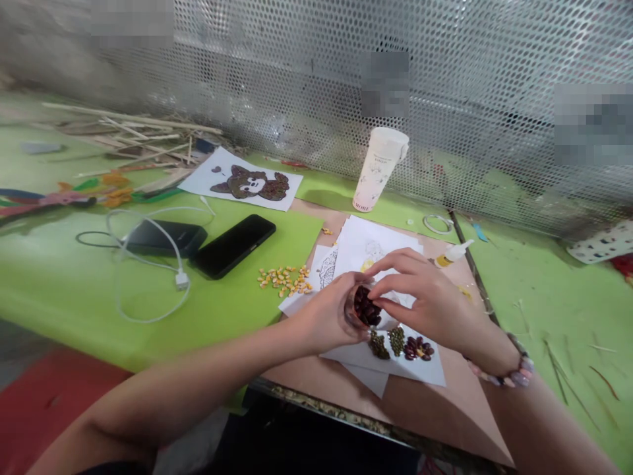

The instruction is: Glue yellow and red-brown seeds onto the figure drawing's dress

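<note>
My left hand is wrapped around a small clear cup of dark red beans, tilted so its mouth faces me. Over that mouth, my right hand has its thumb and fingertips drawn together against the beans; whether a bean sits between them is hidden. White drawing sheets lie beneath both hands. On the top sheet, green beans form two leaf-like patches beside a flower of red beans with a yellow centre.
Loose corn kernels lie left of the sheets, near a phone and a corded power bank. A tall white tumbler stands behind. A glue bottle is at right. A bean-covered animal picture lies farther back.
</note>
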### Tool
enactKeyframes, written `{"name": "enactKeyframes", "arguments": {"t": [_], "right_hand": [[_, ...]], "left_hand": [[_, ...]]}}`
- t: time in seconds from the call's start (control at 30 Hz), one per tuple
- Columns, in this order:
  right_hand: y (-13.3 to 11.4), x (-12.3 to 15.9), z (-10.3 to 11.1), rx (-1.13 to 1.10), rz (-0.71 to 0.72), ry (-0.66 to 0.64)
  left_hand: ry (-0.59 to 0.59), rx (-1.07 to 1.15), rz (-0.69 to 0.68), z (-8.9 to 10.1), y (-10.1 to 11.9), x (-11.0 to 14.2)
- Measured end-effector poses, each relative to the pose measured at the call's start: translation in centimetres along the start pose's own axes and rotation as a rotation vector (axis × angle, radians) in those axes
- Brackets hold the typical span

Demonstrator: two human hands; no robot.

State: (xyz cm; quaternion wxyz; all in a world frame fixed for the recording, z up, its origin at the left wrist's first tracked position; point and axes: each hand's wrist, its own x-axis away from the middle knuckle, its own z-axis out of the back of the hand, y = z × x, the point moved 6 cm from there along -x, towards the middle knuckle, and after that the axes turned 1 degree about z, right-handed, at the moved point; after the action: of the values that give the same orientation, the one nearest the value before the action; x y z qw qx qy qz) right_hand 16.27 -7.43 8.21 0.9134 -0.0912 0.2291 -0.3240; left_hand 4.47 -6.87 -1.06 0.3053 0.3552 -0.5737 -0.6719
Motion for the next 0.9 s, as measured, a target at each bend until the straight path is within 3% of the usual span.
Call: {"name": "enactKeyframes", "arguments": {"t": [0.13,0.27,0.37,0.47,0.73,0.9], "right_hand": [[1.4,1.5,2.0,-0.2,-0.214,0.23],[2.7,4.6,2.3,-0.389,-0.518,0.411],[3.4,6.0,0.1,-0.429,-0.697,0.366],[4.4,6.0,-2.8,-0.446,-0.81,0.286],[7.4,5.0,-7.2,-0.344,-0.922,0.099],[8.2,4.2,-8.3,-0.193,-0.779,-0.007]], "left_hand": [[0.074,0.105,0.074,1.4,-0.2,-0.3],[0.198,0.191,0.096,5.3,0.2,-0.5],[0.29,0.139,0.076,8.5,0.6,-0.8],[0.36,0.091,0.043,10.6,0.3,-1.1],[0.349,-0.024,0.09,12.0,-2.0,-1.0],[0.36,-0.174,0.09,12.7,-2.0,-0.9]]}}
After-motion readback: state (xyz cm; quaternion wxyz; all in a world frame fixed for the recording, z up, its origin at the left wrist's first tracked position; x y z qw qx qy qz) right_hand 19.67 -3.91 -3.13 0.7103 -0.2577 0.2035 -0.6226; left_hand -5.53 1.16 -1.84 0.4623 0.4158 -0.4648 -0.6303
